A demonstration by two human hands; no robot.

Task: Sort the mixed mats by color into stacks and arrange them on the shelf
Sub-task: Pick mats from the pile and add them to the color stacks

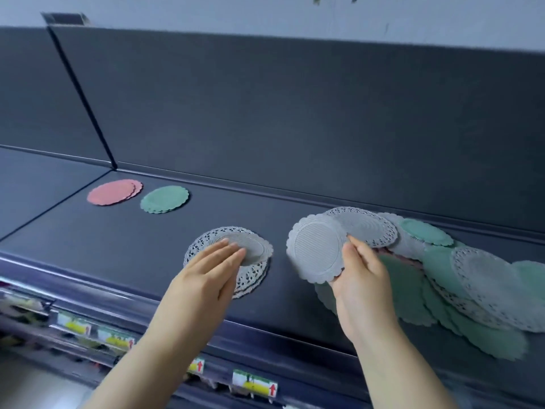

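Dark shelf (147, 240) under a pale wall, with a tall dark back panel behind.

Grey mat (317, 249) pinched at its right edge by the right hand (356, 278), thumb on top, other fingers under. Lifted and tipped up off the mixed pile (460, 278), likely so only one mat comes away. Mixed pile spread out along the right side of the shelf, green, grey and lacy white mats all overlapping, with a bit of pink peeking out underneath.

Grey stack (233, 255) in the middle of the shelf, just left of the held mat. Left hand (212, 270) open and flat, fingers resting on top of that stack. Probably pressing down to keep the mats neat and ready for the next one.

Further back and to the left, green stack (164, 199), and beside it pink stack (113, 192), close together but apart. One colour for each stack, set in a row.

Lots of mats left in the pile, so sorting only partly done.

Below the shelf edge, small price tags (255, 383) with red arrows.
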